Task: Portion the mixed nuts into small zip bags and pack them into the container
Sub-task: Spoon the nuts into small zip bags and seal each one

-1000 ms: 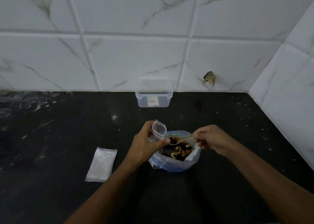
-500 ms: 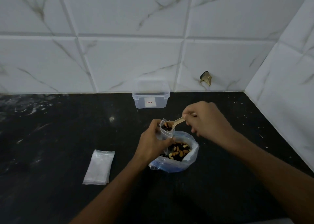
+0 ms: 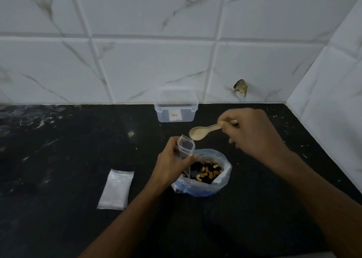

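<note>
Two hands: both working at counter centre.
Left hand [image 3: 172,163]: pinching small clear zip bag [image 3: 185,148] upright, mouth gaping for filling.
Right hand [image 3: 252,132]: gripping pale wooden spoon [image 3: 203,131], bowl empty, hovering at bag's 1 o'clock.
Mixed nuts [image 3: 207,171]: sitting in large blue-tinted plastic bag [image 3: 201,189], directly below for spills.
Clear lidded plastic container [image 3: 176,109]: waiting at 12 o'clock.

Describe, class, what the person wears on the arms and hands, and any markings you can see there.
Both forearms are bare up to the picture's edge: no sleeve shows. The left hand and the right hand carry no glove, ring, watch or bracelet that can be seen. The fingers are uncovered. No markings are visible in the dim light.
</note>
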`<state>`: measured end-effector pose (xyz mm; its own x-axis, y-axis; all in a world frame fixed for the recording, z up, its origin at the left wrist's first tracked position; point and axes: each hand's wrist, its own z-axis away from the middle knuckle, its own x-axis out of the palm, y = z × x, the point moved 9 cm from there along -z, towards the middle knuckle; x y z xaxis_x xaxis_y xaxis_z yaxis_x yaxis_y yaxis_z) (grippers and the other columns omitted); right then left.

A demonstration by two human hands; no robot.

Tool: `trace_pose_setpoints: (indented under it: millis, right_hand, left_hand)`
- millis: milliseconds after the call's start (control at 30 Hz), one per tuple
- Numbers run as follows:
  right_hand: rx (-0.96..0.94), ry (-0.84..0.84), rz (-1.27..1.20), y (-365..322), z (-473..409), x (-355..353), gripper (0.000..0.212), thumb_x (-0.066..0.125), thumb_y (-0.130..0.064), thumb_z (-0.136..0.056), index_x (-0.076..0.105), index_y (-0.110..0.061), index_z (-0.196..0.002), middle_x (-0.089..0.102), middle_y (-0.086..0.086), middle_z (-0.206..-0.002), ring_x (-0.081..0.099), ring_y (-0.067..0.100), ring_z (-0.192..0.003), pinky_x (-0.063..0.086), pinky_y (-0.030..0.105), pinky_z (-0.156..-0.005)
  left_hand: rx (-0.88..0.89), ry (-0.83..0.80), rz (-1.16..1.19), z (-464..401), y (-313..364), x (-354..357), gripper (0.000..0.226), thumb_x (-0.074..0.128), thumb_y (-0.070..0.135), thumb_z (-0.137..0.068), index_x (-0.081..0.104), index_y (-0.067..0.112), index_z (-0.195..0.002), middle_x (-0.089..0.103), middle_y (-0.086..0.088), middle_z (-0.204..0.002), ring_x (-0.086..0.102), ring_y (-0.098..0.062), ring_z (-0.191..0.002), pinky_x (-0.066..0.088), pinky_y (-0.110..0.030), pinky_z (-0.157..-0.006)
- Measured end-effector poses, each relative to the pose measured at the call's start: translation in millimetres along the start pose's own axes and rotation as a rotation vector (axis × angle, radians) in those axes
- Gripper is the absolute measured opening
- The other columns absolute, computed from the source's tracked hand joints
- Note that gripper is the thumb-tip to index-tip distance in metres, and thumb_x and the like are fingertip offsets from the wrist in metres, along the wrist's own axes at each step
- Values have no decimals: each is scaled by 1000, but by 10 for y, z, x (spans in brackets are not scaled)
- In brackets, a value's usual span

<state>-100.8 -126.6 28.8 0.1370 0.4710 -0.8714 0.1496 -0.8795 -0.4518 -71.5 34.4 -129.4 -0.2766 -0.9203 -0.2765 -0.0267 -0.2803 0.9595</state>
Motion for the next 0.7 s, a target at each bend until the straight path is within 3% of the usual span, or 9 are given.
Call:
trace_pose_setpoints:
  millis: [67,167,300,400,567,700]
  right_hand:
    - [126,-30,-35,366,-44,44,10,57,-20,-94,66,-25,-94,63,-8,-72,62,-2,-55,45,10,-46]
    - [257,-211,68,827,21,488,11,56,-18,-95,66,-20,-94,64,-4,-77,64,6,-61,49,16,-52]
    - [221,-319,183,1013,114,1074,16,53,-17,-97,63,-23,-87,63,-3,-80,62,7,-72,49,20,-66]
    - [227,-348,156,1053,163,1350,16,52,-17,-98,67,-19,-103,67,0,-92,64,8,-78,53,22,-72]
    - [298,-399,-15,1031,243,1645,19,51,-13,-98,67,-14,-109,64,-4,-79,66,7,-63,55,18,-56]
    - [501,-437,-247,1085,279,1864,18,50,-10,-98,68,-11,-101,68,8,-78,65,12,-60,57,23,-54]
  left_hand:
    - [1,1,3,39,-26,-64,53,77,38,-78,47,33,-122,60,12,-113,59,-1,-102,49,-17,-75]
    - [-13,-15,-4,73,-101,-102,53,77,37,-79,47,34,-123,60,11,-114,60,-3,-103,51,-19,-79]
    - [-46,-49,22,66,-244,-47,51,77,34,-80,48,37,-121,61,7,-117,62,-7,-106,56,-34,-89]
    - [-66,-69,40,57,-319,9,52,77,37,-78,49,38,-122,62,7,-117,63,-7,-106,56,-41,-91]
    - [-78,-72,59,29,-326,37,49,77,34,-79,50,37,-120,63,6,-117,64,-7,-105,57,-37,-89]
    - [-70,-57,52,34,-309,41,49,78,34,-78,51,36,-119,64,9,-114,64,-1,-101,56,-30,-85]
